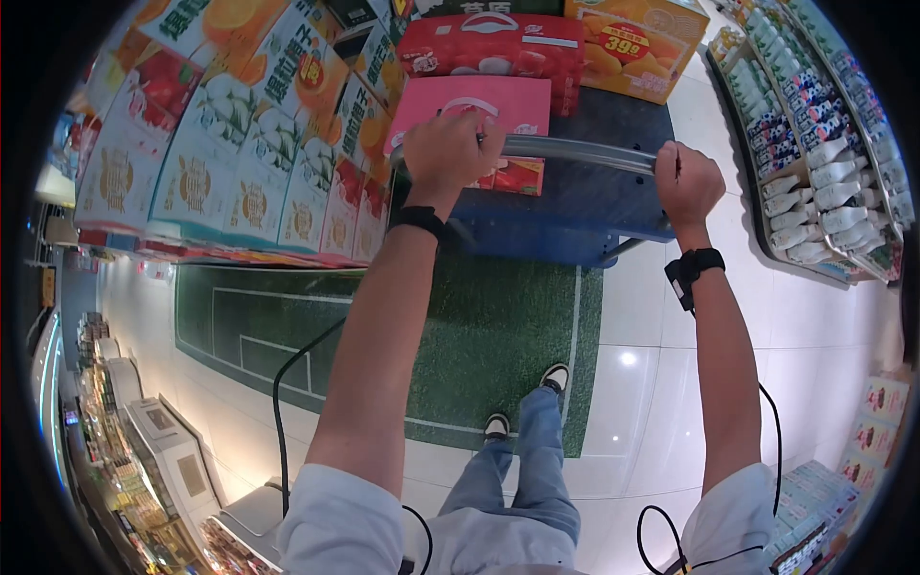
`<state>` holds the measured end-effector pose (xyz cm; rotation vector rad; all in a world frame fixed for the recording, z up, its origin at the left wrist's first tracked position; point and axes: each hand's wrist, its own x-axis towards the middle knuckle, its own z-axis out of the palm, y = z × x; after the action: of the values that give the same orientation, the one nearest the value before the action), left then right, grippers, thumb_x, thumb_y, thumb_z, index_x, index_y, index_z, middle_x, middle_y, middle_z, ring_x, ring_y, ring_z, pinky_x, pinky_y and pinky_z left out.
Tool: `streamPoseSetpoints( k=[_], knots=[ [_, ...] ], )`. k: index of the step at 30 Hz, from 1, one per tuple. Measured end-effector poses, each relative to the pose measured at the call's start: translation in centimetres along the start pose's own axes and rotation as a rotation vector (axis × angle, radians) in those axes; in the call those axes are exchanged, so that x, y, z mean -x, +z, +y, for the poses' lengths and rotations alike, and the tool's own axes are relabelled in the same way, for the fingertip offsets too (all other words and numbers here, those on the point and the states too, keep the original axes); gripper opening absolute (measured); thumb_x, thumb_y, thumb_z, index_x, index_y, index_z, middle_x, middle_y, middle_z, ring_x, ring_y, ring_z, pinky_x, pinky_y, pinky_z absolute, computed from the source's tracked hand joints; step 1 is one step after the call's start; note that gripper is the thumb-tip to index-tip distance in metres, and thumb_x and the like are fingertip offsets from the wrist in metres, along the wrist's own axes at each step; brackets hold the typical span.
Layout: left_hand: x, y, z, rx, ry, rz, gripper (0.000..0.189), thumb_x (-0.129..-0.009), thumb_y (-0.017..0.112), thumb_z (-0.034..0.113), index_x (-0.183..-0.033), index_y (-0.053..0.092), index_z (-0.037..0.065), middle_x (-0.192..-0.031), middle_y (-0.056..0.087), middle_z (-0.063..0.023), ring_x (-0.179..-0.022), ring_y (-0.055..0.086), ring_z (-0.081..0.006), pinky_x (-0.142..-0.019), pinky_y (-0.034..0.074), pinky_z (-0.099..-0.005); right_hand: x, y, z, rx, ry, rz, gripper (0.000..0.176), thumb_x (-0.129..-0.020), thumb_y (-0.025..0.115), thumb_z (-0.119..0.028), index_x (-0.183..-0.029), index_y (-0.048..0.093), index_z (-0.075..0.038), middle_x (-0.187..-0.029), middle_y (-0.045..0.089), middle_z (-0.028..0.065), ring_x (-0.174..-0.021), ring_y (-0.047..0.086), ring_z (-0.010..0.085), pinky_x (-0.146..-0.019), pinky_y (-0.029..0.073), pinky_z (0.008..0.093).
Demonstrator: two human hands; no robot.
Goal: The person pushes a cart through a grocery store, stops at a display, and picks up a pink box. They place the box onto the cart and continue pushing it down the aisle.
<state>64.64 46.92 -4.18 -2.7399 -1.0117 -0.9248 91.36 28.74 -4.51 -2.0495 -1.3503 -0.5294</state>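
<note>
Both my hands grip the grey metal handle [575, 151] of a flat blue cart [613, 216]. My left hand [453, 153] is closed round the handle's left end, in front of a pink box [527, 96]. Round the right end, my right hand [688, 182] is wrapped in a fist. Beyond the pink box lies a red carton [489, 40], with an orange carton [637, 46] to its right. Part of a small red box [517, 177] shows under the handle.
Stacked fruit and drink boxes [259, 192] stand close on the left. A bottle shelf [815, 163] stands at the right. A green mat [479, 335] lies on the tiled floor [632, 383] under the feet. Black cables hang beside both arms.
</note>
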Motion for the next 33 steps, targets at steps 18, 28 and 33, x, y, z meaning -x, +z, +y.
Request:
streamPoseSetpoints(
  k=[18, 28, 33],
  knots=[
    [-6.7, 5.8, -2.6, -0.063, -0.118, -0.119, 0.032, -0.089, 0.050, 0.030, -0.070, 0.067, 0.011, -0.062, 0.064, -0.0144, -0.057, 0.062, -0.0373, -0.052, 0.049, -0.0468, -6.5, 7.3, 2.6, -0.052, -0.032, 0.080, 0.029, -0.084, 0.060, -0.020, -0.056, 0.056, -0.013, -0.051, 0.052, 0.0043, -0.051, 0.053, 0.0228, -0.054, 0.040, 0.0368],
    [-8.9, 8.1, -4.5, -0.033, -0.098, -0.113, 0.031, -0.091, 0.050, 0.028, -0.071, 0.067, 0.011, -0.063, 0.063, -0.0150, -0.058, 0.062, -0.0386, -0.054, 0.048, -0.0474, -8.7, 10.1, 3.2, -0.066, -0.016, 0.070, 0.026, -0.083, 0.062, -0.021, -0.059, 0.060, -0.013, -0.054, 0.057, 0.0033, -0.052, 0.056, 0.0212, -0.055, 0.043, 0.0349],
    [-9.7, 9.6, -5.4, -0.054, -0.111, -0.075, 0.032, -0.092, 0.050, 0.027, -0.070, 0.067, 0.011, -0.062, 0.063, -0.0147, -0.057, 0.061, -0.0382, -0.053, 0.048, -0.0470, -9.4, 11.8, 3.9, -0.054, -0.046, 0.089, 0.026, -0.084, 0.061, -0.022, -0.060, 0.061, -0.014, -0.055, 0.058, 0.0033, -0.052, 0.056, 0.0215, -0.054, 0.043, 0.0355]
  ],
)
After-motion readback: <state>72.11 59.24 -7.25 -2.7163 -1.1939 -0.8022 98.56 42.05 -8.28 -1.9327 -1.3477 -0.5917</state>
